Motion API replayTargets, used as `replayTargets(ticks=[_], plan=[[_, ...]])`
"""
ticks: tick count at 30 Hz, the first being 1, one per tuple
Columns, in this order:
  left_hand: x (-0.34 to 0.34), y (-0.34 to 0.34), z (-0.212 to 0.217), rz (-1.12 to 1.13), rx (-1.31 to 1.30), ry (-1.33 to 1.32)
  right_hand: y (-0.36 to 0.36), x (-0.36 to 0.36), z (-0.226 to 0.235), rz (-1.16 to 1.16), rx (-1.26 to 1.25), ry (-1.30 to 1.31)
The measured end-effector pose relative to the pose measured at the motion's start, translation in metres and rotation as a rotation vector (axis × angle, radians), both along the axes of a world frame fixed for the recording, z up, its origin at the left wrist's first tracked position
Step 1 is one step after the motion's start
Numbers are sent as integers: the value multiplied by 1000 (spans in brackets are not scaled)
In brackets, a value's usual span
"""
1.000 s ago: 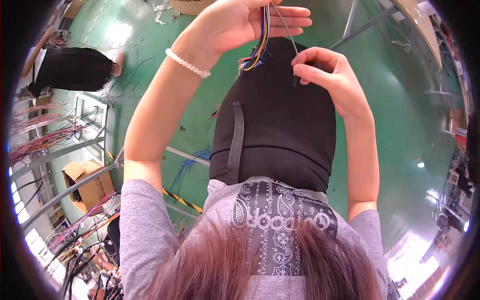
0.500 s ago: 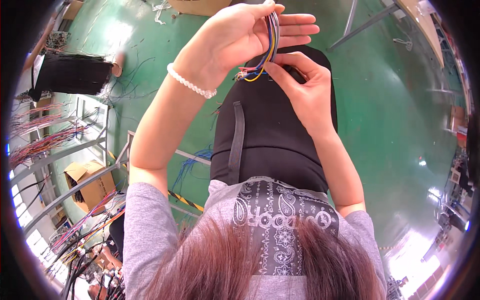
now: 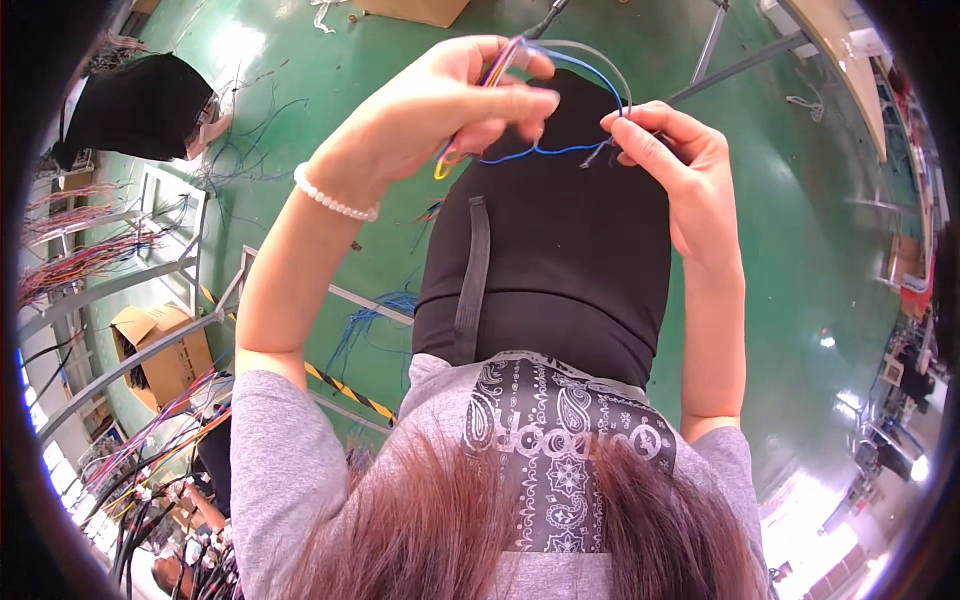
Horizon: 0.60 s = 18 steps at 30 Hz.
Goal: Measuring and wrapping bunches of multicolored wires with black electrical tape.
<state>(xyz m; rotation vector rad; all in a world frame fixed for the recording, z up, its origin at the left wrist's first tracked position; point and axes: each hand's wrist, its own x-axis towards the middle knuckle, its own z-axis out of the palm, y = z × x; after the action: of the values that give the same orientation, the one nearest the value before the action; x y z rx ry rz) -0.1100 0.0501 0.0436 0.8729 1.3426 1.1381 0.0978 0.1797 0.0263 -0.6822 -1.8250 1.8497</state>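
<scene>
Wire bundle (image 3: pixel 498 66): in the head view, held it near the top edge, in front of the black lower garment (image 3: pixel 560 270), inside the half-curled left hand (image 3: pixel 450 105). Had thumb and fingers closed around the strands, though could not tell how firmly for the blur over the fingertips. Had the strands running from a dark cable (image 3: pixel 544 20) at the top edge, down behind the thumb, and out again below the palm beside a yellow loop (image 3: pixel 442 170).

Pinched a blue wire (image 3: pixel 603 77) in the right hand (image 3: pixel 680 150), between thumb and forefinger, together with a grey wire (image 3: pixel 614 66); had both arching over from the top of the bundle. Saw a lower blue strand (image 3: pixel 565 150) stretching between the left hand's underside and the same pinch. Noticed short thin ends (image 3: pixel 597 154) poking out just below the right fingertips, too small to make out. Wore a white beaded bracelet (image 3: pixel 335 197) on the left wrist.

Saw, off to the left, loose coloured wires (image 3: pixel 85 235) near a metal frame (image 3: pixel 150 278), an open cardboard box (image 3: pixel 170 350) and, farther up, a co-worker's black garment (image 3: pixel 140 110). Saw tangled blue wires (image 3: pixel 375 330) against a green floor (image 3: pixel 780 260).
</scene>
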Motion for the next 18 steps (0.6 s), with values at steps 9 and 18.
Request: replayTargets(ticks=[9, 18], plan=[[63, -80, -11, 183, 154, 733, -50, 27, -30, 86, -449, -210], [97, -94, -44, 133, -303, 108, -92, 40, -43, 133, -606, -276]])
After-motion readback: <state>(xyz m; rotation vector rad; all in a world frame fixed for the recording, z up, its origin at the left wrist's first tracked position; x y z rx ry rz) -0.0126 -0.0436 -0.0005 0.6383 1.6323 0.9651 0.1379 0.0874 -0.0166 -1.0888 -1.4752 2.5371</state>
